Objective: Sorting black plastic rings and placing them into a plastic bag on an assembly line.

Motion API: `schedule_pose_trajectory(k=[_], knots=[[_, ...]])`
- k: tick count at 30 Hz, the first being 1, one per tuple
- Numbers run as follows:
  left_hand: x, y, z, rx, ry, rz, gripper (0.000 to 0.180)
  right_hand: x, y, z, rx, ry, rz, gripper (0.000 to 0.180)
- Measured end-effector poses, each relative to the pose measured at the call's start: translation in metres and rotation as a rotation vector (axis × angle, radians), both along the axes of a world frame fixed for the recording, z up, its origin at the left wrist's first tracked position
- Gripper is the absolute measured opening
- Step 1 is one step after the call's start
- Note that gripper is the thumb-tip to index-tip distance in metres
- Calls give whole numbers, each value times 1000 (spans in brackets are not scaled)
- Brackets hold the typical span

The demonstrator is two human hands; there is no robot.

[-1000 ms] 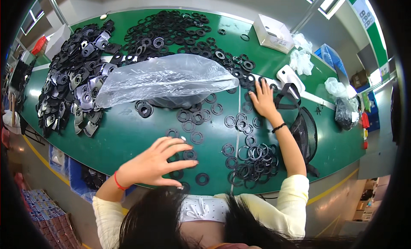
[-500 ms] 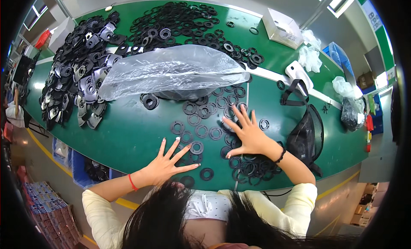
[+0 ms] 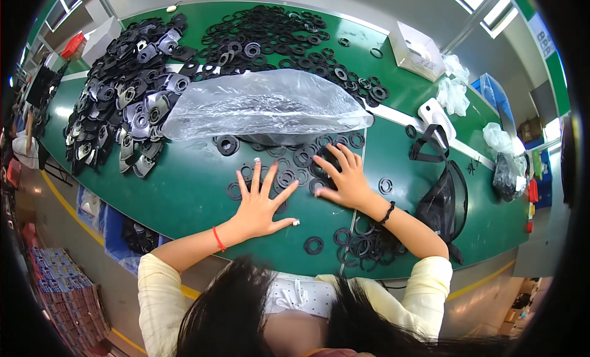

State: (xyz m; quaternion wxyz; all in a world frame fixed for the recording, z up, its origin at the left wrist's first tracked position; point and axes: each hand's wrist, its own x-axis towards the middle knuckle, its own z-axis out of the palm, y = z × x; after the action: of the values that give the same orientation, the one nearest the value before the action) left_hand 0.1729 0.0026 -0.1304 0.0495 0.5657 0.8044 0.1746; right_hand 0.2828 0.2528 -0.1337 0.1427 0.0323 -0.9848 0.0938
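Note:
My left hand lies palm down with its fingers spread over flat black rings on the green table. Opposite it, my right hand rests with fingers apart on more of these rings, some hidden under the palm and fingers. Neither hand grips anything. The rings lie loosely bunched between both hands, just below a clear plastic bag. Closer to my body, a heap of black rings sits by my right forearm, with a single ring to its left.
Grey and black curved parts are piled at the left, and many black rings spread beyond the bag. A black mesh pouch with straps, a white device and an open white box stand to the right.
My left hand has slid away from my body, and my right hand has shifted slightly the same way. The scattered rings are now bunched closer together near the bag. The view has shifted a little.

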Motion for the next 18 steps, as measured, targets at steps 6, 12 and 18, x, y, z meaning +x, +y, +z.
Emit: schedule_pose_trajectory(k=[6,12,18], knots=[[-13,10,-22,116,206,87,60,-7,-13,6,104,-50,20,78],[-38,23,-21,262,282,65,47,-29,1,-6,155,212,119,45],[-53,34,-20,367,95,-16,34,-46,13,6,226,93,137,45]])
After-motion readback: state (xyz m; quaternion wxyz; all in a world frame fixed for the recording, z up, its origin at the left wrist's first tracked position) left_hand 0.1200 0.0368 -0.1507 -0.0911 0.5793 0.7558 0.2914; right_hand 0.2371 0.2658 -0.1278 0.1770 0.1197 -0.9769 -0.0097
